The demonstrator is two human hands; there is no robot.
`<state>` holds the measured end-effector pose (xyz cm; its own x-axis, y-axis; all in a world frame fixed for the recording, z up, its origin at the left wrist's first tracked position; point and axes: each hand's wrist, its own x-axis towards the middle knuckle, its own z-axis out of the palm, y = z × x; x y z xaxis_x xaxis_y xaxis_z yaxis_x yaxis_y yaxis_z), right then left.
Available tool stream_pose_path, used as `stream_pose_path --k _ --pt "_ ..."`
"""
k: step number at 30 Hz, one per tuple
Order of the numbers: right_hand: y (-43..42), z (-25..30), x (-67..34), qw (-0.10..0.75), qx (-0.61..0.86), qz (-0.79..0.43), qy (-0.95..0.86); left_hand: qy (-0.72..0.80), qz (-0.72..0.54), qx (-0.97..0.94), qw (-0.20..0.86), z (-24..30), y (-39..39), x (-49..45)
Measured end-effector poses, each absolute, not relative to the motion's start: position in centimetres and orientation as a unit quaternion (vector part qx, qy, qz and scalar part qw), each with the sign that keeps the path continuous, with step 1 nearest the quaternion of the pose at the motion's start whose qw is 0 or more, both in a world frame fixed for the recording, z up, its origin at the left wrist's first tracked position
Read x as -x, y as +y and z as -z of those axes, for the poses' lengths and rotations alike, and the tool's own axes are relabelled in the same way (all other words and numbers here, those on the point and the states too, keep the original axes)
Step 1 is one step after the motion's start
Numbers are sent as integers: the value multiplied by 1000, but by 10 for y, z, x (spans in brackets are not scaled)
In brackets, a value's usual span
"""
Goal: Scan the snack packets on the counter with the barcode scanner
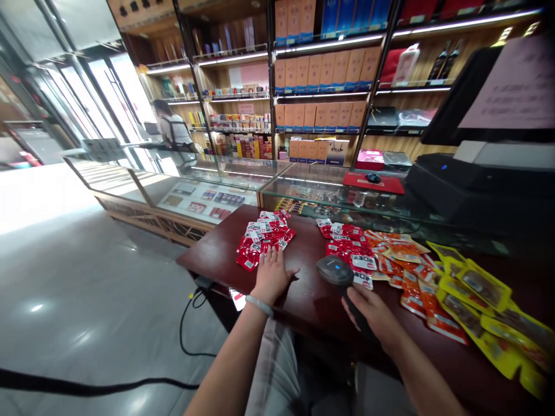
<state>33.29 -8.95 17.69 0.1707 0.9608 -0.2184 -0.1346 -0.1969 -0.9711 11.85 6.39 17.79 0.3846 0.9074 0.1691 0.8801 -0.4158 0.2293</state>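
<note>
My right hand grips the handle of a black barcode scanner, whose head points left over the dark red table. A small blue light glows on the scanner. My left hand, with a pale bangle on the wrist, lies with fingers stretched out at the near edge of a pile of red snack packets. The fingertips reach the lowest packets. A second group of red and white packets lies just beyond the scanner head, partly hidden by it.
Orange packets and yellow packets lie to the right on the table. Glass display counters stand behind it. A dark monitor rises at the right. Another person sits far left; a black cable hangs beside the table.
</note>
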Motion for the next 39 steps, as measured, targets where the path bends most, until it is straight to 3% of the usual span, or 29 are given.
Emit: stream_pose_path --k 3,8,12,15,22,28,31,37,39 --pt "-83 -177 -325 504 551 -532 -400 510 -101 -852 53 -173 54 -111" --pt "-82 -175 -324 498 553 -530 -407 432 -148 -883 104 -175 24 -107" --pt "-84 -175 -327 503 551 -523 -413 510 -220 -830 53 -178 16 -106" --pt "-83 -176 -328 505 542 -525 -419 586 -200 -785 -12 -180 19 -107" --pt "-85 -180 -328 490 530 -534 -441 589 -117 -799 37 -186 25 -120" --pt "-92 -185 -330 482 512 -555 -444 580 -138 -801 50 -183 27 -119" --pt "-95 -185 -333 493 521 -548 -431 574 -173 -793 110 -181 33 -125" --pt "-94 -183 -337 529 539 -528 -388 494 -308 -744 327 -183 57 -186" --pt "-94 -183 -337 535 548 -526 -369 444 -351 -751 341 -185 65 -198"
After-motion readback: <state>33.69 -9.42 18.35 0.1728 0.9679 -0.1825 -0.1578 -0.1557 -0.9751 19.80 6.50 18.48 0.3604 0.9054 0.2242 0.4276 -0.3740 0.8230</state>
